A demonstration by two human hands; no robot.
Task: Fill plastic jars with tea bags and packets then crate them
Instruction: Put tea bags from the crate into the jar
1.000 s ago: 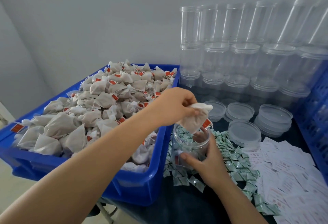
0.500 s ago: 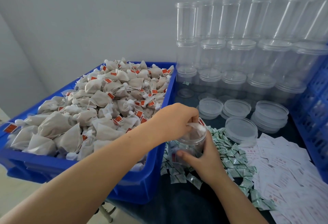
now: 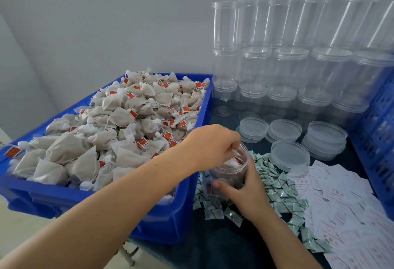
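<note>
Clear plastic jar (image 3: pixel 231 171), light and likely slippery, sits at lower centre, gripped round its wall by the right hand (image 3: pixel 247 194). Left hand (image 3: pixel 211 145) curls over its mouth, pinching a soft tea bag (image 3: pixel 231 164).

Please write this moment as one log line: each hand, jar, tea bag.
left hand: fingers in jar mouth, pushing tea bag down | right hand: grips jar | jar: upright, lidless

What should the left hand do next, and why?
Probably let go of the tea bag and lift out toward the blue bin for another: left hand fingers are already in the jar mouth, and the right hand steadies the jar.
</note>
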